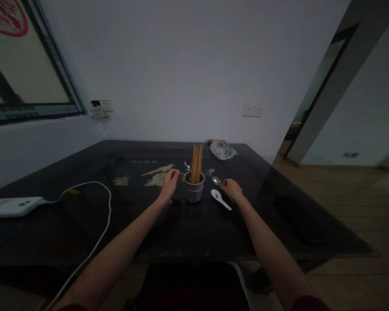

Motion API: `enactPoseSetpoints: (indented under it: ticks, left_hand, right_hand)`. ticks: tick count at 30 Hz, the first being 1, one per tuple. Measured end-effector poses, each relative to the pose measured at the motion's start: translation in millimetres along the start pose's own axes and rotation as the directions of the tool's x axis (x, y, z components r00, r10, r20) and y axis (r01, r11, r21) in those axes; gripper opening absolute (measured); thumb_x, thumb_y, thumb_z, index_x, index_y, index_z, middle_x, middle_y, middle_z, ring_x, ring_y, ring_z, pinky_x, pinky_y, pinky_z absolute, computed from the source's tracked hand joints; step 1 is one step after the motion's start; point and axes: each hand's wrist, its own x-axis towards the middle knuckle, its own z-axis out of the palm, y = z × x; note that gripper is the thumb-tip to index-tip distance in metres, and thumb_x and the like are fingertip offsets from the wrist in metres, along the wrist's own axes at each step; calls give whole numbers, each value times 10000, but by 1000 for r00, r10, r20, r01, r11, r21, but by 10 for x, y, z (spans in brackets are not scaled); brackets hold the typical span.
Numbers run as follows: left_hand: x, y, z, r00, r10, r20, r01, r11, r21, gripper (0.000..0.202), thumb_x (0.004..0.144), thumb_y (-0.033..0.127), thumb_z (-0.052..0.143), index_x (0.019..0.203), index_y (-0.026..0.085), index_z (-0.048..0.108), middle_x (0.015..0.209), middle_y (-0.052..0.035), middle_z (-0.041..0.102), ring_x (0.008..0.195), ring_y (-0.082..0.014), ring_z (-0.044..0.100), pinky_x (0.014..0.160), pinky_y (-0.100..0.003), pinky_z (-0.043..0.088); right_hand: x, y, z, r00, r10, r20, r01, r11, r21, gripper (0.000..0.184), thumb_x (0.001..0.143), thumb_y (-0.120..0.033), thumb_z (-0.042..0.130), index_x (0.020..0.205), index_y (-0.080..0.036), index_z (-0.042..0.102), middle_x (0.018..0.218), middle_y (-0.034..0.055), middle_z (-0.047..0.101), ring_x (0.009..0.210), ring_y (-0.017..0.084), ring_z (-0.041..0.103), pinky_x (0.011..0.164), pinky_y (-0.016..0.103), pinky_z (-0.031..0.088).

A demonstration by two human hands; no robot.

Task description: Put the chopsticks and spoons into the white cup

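A grey metal cup stands on the dark table, holding several wooden chopsticks and a metal spoon with its bowl up. Just left of the cup's rim is my left hand, its fingertips pinched together; whether anything is between them is too small to tell. To the right of the cup, my right hand is closed on a second metal spoon, whose bowl points away to the left and whose handle runs under the fingers. A white ceramic soup spoon lies between the cup and my right hand.
A crumpled clear plastic bag lies at the table's back edge by the wall. On the left, a white device trails a white cable over the front edge. A dark flat object lies at the right.
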Motion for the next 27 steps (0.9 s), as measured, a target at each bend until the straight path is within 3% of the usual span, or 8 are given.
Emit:
enactPoseSetpoints:
  ticks: [6, 10, 12, 16, 21, 27]
  left_hand:
    - [-22, -79, 65, 991, -131, 30, 133, 989, -68, 245, 868, 419, 437, 888, 195, 534, 943, -56, 616, 883, -160, 600, 683, -248, 472]
    - [0, -111, 72, 990, -137, -23, 135, 986, -95, 238, 885, 396, 419, 933, 192, 532, 980, -72, 619, 918, -169, 597, 723, -269, 475]
    - [13, -104, 68, 991, -130, -41, 125, 987, -103, 240, 891, 393, 410, 945, 192, 529, 993, -74, 614, 929, -168, 593, 737, -271, 472]
    - [-7, -95, 85, 992, -125, -27, 122, 987, -105, 227, 896, 383, 413, 955, 197, 529, 1017, -71, 610, 951, -169, 587, 744, -269, 469]
    - [-92, -180, 170, 984, -176, 12, 177, 976, -131, 250, 905, 396, 390, 980, 201, 527, 1064, -69, 613, 998, -181, 584, 750, -284, 480]
    - [-88, -202, 175, 961, -269, 70, 278, 925, -259, 326, 905, 439, 357, 990, 187, 546, 1086, -87, 631, 1017, -188, 589, 741, -287, 487]
  right_hand:
    - [79, 103, -48, 1000, -11, -29, 17, 981, 195, 128, 724, -283, 629, 694, -159, 644, 763, 95, 701, 757, 204, 653, 632, 250, 428]
    - [71, 72, -114, 999, -41, -12, 42, 935, 351, 190, 768, -328, 573, 723, -150, 622, 703, 85, 706, 630, 170, 645, 574, 239, 451]
    - [57, 43, -140, 998, -62, -1, 54, 859, 509, 210, 758, -358, 581, 746, -150, 607, 715, 91, 713, 627, 167, 653, 594, 248, 476]
    - [36, 2, -177, 996, -93, -13, 63, 561, 826, 326, 642, -444, 696, 765, -155, 611, 700, 95, 711, 654, 194, 664, 650, 294, 500]
    - [-11, -77, -265, 992, -122, -44, 96, 459, 883, 385, 609, -473, 716, 816, -160, 628, 752, 85, 717, 708, 190, 660, 644, 283, 476]
    - [-177, -336, -488, 967, -172, -189, 241, 369, 898, 333, 637, -452, 715, 765, -176, 580, 782, 69, 720, 647, 140, 587, 590, 241, 433]
